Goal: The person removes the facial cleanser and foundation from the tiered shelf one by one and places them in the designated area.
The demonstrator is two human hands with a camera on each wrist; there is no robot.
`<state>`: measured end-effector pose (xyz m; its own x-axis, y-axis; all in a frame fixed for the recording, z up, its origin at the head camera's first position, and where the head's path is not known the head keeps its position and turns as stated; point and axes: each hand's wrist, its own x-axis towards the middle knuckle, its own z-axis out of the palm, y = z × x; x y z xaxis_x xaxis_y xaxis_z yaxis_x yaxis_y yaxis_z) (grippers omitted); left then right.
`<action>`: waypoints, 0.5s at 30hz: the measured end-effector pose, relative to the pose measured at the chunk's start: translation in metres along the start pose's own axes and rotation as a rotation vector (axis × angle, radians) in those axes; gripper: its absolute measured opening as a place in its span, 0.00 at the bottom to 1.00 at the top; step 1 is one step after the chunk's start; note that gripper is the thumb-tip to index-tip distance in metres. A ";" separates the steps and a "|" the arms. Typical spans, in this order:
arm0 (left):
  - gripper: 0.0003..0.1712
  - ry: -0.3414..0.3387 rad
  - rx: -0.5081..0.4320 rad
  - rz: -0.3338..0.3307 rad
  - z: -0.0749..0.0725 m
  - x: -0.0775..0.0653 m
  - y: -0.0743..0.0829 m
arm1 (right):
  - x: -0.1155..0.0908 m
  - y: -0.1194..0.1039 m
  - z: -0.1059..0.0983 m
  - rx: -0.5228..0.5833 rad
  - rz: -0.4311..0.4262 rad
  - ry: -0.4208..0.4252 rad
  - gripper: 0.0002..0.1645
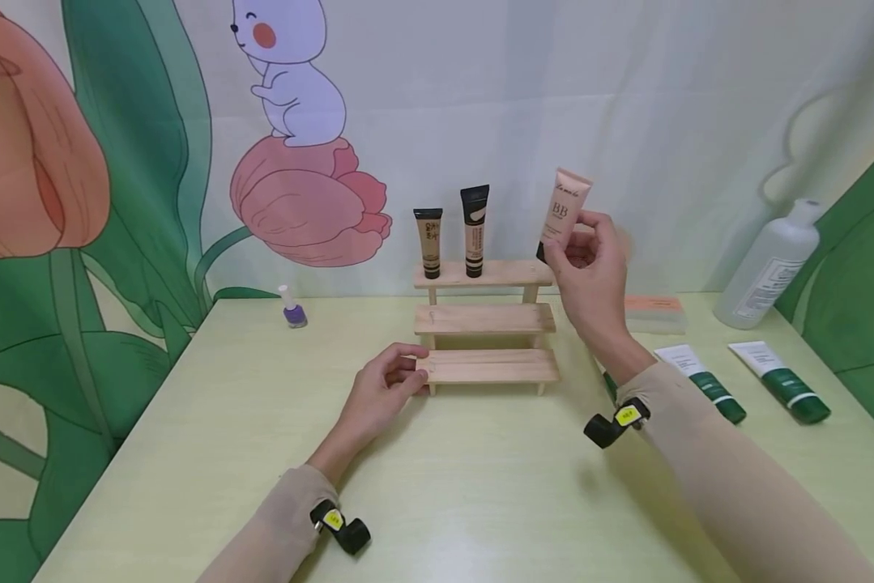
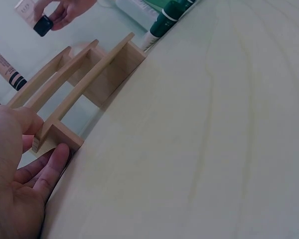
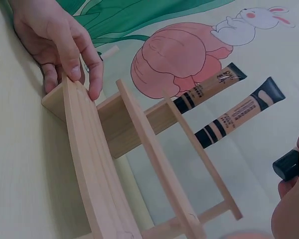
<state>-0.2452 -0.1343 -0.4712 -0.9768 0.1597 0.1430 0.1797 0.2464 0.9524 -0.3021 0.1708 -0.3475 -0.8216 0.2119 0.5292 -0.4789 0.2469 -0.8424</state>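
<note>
My right hand (image 1: 593, 283) pinches a pink BB cream tube (image 1: 566, 204) by its lower part, near the black cap (image 3: 288, 164). It holds the tube tilted in the air, just above the right end of a three-step wooden stand (image 1: 491, 368). At the stand's lowest step, my left hand (image 1: 378, 393) grips the left end, with the thumb on the board and fingers beneath it in the left wrist view. Two cosmetic tubes stand upright on the top step: a shorter gold-brown tube (image 1: 430, 243) at the left and a taller beige-and-black tube (image 1: 475, 231) beside it.
A purple nail polish bottle (image 1: 294, 312) stands at the back left. To the right lie green-and-white tubes (image 1: 781, 384), with a flat box (image 1: 655, 314) behind them and a leaning white bottle (image 1: 768, 267). A printed cloth (image 1: 437, 97) hangs behind the table.
</note>
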 end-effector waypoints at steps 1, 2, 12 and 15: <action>0.17 0.001 0.002 0.000 0.000 0.000 0.000 | -0.001 -0.001 -0.004 0.010 -0.012 0.002 0.26; 0.17 0.001 0.004 0.000 0.000 0.000 0.001 | -0.002 -0.003 -0.007 0.020 -0.023 0.005 0.26; 0.17 0.002 0.000 -0.004 0.000 0.000 0.002 | -0.010 -0.011 -0.043 -0.016 -0.002 0.070 0.23; 0.17 0.003 0.003 -0.005 0.000 0.000 0.001 | -0.014 -0.014 -0.055 -0.048 0.009 0.079 0.25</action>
<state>-0.2449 -0.1341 -0.4702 -0.9780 0.1559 0.1388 0.1750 0.2499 0.9523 -0.2669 0.2167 -0.3371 -0.7978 0.2875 0.5299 -0.4549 0.2896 -0.8421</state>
